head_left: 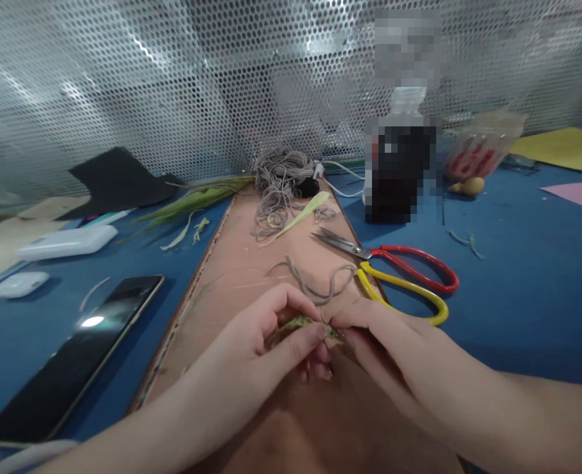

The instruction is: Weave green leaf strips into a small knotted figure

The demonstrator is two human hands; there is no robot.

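Note:
My left hand point(266, 342) and my right hand point(370, 336) meet over a brown board point(232, 276), fingers pinched together. Between them is a small green woven leaf piece point(301, 324), held by both hands. A grey cord point(320, 280) runs from the pinch of my right hand up across the board. Most of the leaf piece is hidden by my fingers.
Scissors with red and yellow handles point(399, 270) lie right of the hands. A bundle of grey cord point(281, 174) and green leaf strips point(197, 201) lie at the board's far end. A black phone point(78, 355) lies left on the blue table. A perforated metal screen point(172, 79) stands behind.

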